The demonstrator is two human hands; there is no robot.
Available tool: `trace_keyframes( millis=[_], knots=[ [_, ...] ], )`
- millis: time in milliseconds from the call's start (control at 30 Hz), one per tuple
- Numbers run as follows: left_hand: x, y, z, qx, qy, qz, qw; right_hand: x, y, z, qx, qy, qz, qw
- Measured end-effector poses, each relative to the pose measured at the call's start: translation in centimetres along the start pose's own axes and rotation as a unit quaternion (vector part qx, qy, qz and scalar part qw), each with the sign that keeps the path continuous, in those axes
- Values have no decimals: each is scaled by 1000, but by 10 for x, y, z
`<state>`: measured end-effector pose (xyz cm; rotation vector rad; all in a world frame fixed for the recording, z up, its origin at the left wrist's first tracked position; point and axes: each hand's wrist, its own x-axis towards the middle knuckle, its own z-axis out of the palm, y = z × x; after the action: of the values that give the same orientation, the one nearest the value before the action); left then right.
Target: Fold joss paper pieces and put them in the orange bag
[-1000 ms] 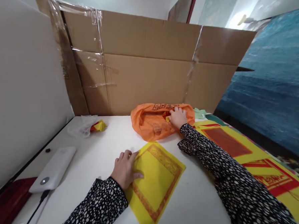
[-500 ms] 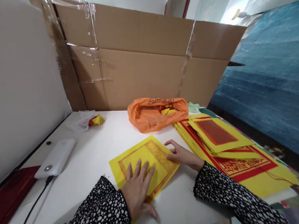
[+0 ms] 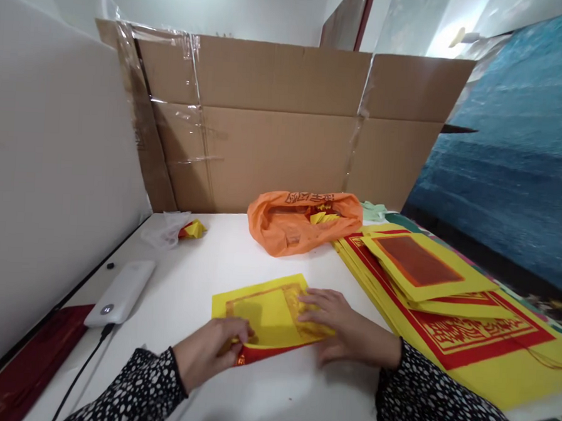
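Note:
A yellow paper sheet (image 3: 266, 313) with an orange-brown printed border is on the white table in front of me. Its near edge is lifted and curls up, showing a red underside. My left hand (image 3: 219, 352) pinches that edge at the near left corner between thumb and fingers. At the sheet's right side, my right hand (image 3: 338, 326) lies with its fingers spread over the printed band and its thumb below the edge, not closed on the paper.
An orange bag (image 3: 284, 236) holding folded yellow paper is behind the sheet. Stacked yellow and red papers (image 3: 472, 333) cover the right. On the left are a white power bank (image 3: 121, 293) with a cable, a clear bag (image 3: 164, 232) and a red item (image 3: 23, 360). Cardboard (image 3: 275, 147) stands behind.
My left hand has gone from lying flat on the sheet to pinching its near corner, and the near edge has risen. My right hand's fingers have spread on the right side. The view has shifted slightly.

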<state>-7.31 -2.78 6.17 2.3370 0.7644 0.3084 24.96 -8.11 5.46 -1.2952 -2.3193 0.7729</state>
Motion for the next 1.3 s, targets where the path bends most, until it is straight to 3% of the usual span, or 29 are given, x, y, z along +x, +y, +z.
trace_keyframes(
  millis=[67,133,200,267,300,367,500,900,1300],
  knots=[
    [4,1,-6,32,46,-39,998,15,3,4,33,12,0,999],
    [11,5,-7,129,124,-60,982,34,10,10,56,51,46,996],
    [20,8,1,241,162,-28,956,54,20,16,59,80,87,991],
    [29,8,18,303,107,34,946,71,28,19,47,90,103,989],
    [33,6,27,317,78,31,945,78,31,20,33,92,103,990],
    [38,2,47,320,34,-17,947,88,35,22,-3,101,93,991],
    [42,-2,68,308,34,-96,946,95,40,23,-7,97,77,992],
    [40,-18,90,324,92,-137,932,99,41,25,-13,65,116,991],
    [42,-21,90,316,104,-143,932,100,44,29,-11,77,124,989]
  ],
)
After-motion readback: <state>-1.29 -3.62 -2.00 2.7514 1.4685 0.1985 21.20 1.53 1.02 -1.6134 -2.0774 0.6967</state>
